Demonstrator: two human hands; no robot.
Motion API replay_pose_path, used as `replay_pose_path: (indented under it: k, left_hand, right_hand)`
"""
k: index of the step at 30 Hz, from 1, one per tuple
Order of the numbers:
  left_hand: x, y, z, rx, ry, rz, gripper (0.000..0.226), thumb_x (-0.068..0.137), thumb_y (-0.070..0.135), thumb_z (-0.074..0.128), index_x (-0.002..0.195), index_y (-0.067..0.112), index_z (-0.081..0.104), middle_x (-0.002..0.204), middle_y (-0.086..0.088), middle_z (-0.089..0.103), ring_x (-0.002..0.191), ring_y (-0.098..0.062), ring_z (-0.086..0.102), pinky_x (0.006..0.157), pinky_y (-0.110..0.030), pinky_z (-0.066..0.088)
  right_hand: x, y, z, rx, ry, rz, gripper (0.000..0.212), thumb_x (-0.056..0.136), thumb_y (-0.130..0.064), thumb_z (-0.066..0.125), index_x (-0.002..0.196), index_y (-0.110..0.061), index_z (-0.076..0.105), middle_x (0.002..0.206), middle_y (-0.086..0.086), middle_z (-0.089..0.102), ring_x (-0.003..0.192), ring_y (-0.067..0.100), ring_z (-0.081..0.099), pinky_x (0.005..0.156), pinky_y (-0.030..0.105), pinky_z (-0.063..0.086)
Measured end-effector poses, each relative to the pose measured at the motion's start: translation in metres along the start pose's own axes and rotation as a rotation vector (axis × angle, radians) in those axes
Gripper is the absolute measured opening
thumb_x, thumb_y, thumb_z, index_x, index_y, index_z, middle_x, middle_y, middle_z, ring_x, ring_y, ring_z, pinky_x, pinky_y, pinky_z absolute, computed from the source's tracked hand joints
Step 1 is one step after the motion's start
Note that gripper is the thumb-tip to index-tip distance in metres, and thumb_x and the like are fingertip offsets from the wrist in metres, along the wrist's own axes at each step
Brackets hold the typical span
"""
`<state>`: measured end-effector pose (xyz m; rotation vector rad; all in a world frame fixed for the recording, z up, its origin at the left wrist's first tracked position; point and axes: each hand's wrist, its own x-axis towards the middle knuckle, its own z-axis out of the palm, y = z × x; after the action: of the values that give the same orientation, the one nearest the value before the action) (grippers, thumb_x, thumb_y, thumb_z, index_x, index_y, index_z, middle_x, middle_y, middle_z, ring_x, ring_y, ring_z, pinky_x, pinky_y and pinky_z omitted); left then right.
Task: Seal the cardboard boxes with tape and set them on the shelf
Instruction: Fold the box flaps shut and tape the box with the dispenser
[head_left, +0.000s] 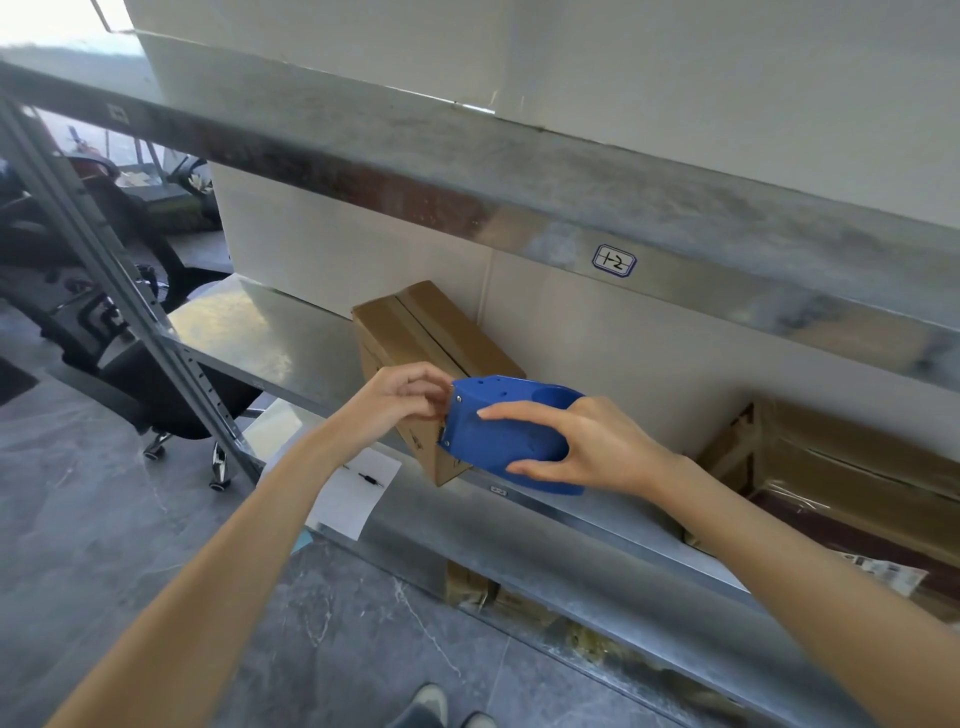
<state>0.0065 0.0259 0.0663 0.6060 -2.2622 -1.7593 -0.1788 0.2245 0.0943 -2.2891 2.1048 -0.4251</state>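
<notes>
Lying on the lower deck of the galvanised metal shelf (270, 332): one oblong brown cardboard box (441, 332), near end at the front lip, far end close to the large white cartons (322, 260) stacked behind. Long axis: runs away from us and slants a little to the left as it goes back. The centre seam between the top flaps follows the same axis, and we see no tape across it. Held in front of the box, hiding its near end: one blue plastic tape dispenser (498, 431), toothed mouth pointing left, rounded loop end pointing right, so its length sits crosswise to the seam. Right hand (597, 447): clamped on the dispenser body, index finger laid along the side face, thumb under the lower edge. Left hand (400, 397): fingertips bunched together and pinching at the toothed mouth. We judge it is drawing out the tape end, though the tape itself is too faint for us to make out. Position relative to hands: the box lies just beyond both, the left hand nearer its exposed side. Our judgement: the coming move turns on swinging the mouth round from leftward to line up with the seam, starting at the near end and running back. Also present: a white sheet of paper (348, 493) with a small pen on it, left of the box near the shelf front; a film-wrapped brown carton (857, 467) well to the right.
</notes>
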Motion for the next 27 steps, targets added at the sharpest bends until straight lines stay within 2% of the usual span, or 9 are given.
replay_pose_path:
  k: [3,6,8,12,15,18,20,23,27]
  left_hand:
    - [0.0,-0.002,0.004,0.041,0.057,0.026,0.026,0.092,-0.008,0.058,0.111,0.008,0.066,0.103,-0.006,0.074,0.098,-0.014,0.07,0.088,-0.025,0.055]
    - [0.001,-0.002,0.009,0.102,0.109,0.069,0.022,0.09,-0.01,0.059,0.095,0.01,0.066,0.09,-0.002,0.073,0.085,-0.008,0.069,0.081,-0.023,0.054]
    - [0.001,-0.003,0.01,0.133,0.129,0.099,0.021,0.089,-0.012,0.059,0.09,0.008,0.065,0.088,-0.002,0.072,0.082,-0.008,0.068,0.081,-0.025,0.054]
    - [0.001,-0.002,0.013,0.221,0.224,0.169,0.022,0.088,-0.014,0.059,0.088,0.007,0.065,0.106,0.001,0.065,0.086,-0.004,0.063,0.081,-0.019,0.053]
    - [-0.002,0.001,0.016,0.29,0.299,0.18,0.033,0.087,-0.015,0.058,0.082,0.017,0.062,0.087,0.004,0.065,0.079,0.001,0.061,0.073,-0.01,0.047]
    - [-0.008,0.002,0.022,0.296,0.369,0.179,0.026,0.087,-0.013,0.058,0.084,0.012,0.064,0.082,0.005,0.067,0.078,0.004,0.061,0.073,-0.009,0.047]
    - [-0.013,-0.002,0.025,0.29,0.4,0.181,0.017,0.089,-0.005,0.064,0.084,0.012,0.066,0.083,0.006,0.068,0.079,0.003,0.06,0.074,-0.007,0.045]
    - [-0.027,-0.016,0.012,0.289,0.454,0.137,0.015,0.089,0.008,0.07,0.08,0.021,0.066,0.082,0.01,0.069,0.081,0.003,0.06,0.076,-0.006,0.042]
    - [-0.045,-0.04,-0.014,0.236,0.525,-0.008,0.018,0.09,0.01,0.069,0.079,0.024,0.065,0.081,0.012,0.068,0.083,-0.002,0.06,0.08,-0.013,0.045]
  right_hand:
    - [-0.001,-0.001,-0.001,-0.011,-0.023,0.0,0.056,0.092,-0.057,0.054,0.143,-0.052,0.032,0.06,-0.006,0.05,0.044,0.011,0.038,0.048,0.013,0.028]
    - [0.0,-0.001,0.0,-0.027,-0.035,-0.005,0.055,0.092,-0.059,0.05,0.143,-0.053,0.029,0.06,-0.003,0.053,0.045,0.013,0.039,0.048,0.017,0.032]
    - [0.0,0.0,0.0,-0.043,-0.047,-0.008,0.056,0.093,-0.061,0.047,0.144,-0.055,0.025,0.062,-0.001,0.056,0.047,0.015,0.041,0.049,0.019,0.035]
    - [0.0,-0.001,-0.001,-0.061,-0.035,-0.013,0.056,0.093,-0.061,0.049,0.144,-0.054,0.027,0.055,0.001,0.049,0.046,0.015,0.037,0.049,0.02,0.034]
    - [0.001,-0.001,-0.003,-0.075,-0.03,-0.022,0.055,0.093,-0.061,0.046,0.144,-0.054,0.025,0.051,0.003,0.044,0.044,0.018,0.032,0.047,0.028,0.038]
    - [0.001,0.0,-0.008,-0.088,-0.009,-0.024,0.053,0.094,-0.056,0.048,0.143,-0.054,0.028,0.048,0.004,0.037,0.043,0.019,0.029,0.045,0.03,0.037]
    - [-0.003,0.002,-0.01,-0.072,-0.011,-0.027,0.053,0.093,-0.054,0.05,0.142,-0.054,0.03,0.05,0.002,0.037,0.043,0.019,0.03,0.046,0.028,0.036]
    - [-0.016,0.009,-0.012,-0.063,-0.045,-0.005,0.054,0.092,-0.053,0.054,0.142,-0.054,0.033,0.051,0.0,0.036,0.044,0.017,0.032,0.046,0.027,0.037]
    - [-0.044,0.03,-0.017,-0.08,-0.052,0.116,0.058,0.087,-0.049,0.065,0.138,-0.057,0.039,0.045,0.001,0.026,0.041,0.014,0.028,0.045,0.022,0.031]
